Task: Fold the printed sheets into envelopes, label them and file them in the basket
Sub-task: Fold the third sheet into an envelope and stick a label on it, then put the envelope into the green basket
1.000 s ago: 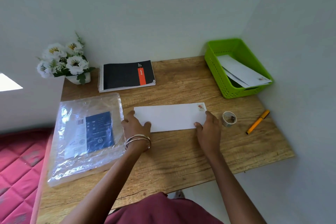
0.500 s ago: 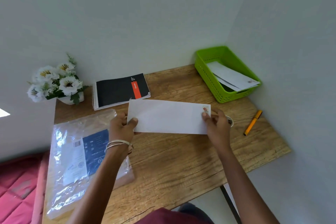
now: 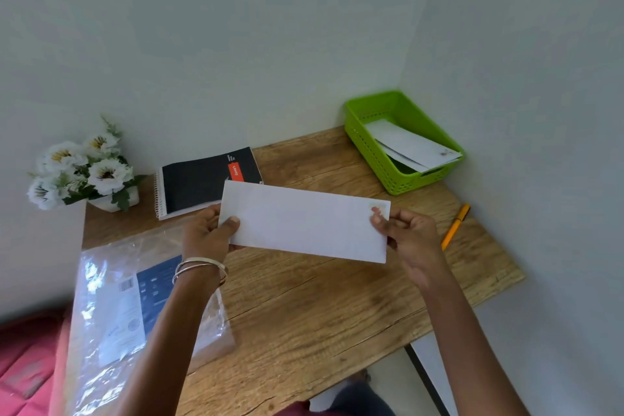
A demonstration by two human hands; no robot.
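Observation:
A long white envelope (image 3: 305, 221) with a small stamp mark at its upper right corner hangs above the wooden table (image 3: 304, 307). My left hand (image 3: 209, 233) pinches its left end, thumb on the front. My right hand (image 3: 408, 236) pinches its right end near the stamp mark. The green basket (image 3: 368, 145) stands at the table's far right corner against the wall and holds white envelopes (image 3: 412, 145). An orange pen (image 3: 456, 226) lies on the table to the right of my right hand.
A black spiral notebook (image 3: 206, 182) lies at the back behind the envelope. A pot of white flowers (image 3: 81, 169) stands at the back left. A clear plastic packet with a blue label (image 3: 135, 307) covers the table's left side. Walls close the back and right.
The envelope lay flat on the table under both hands a second ago. Both hands have lifted it off the table and hold it in the air. The tape roll is now hidden.

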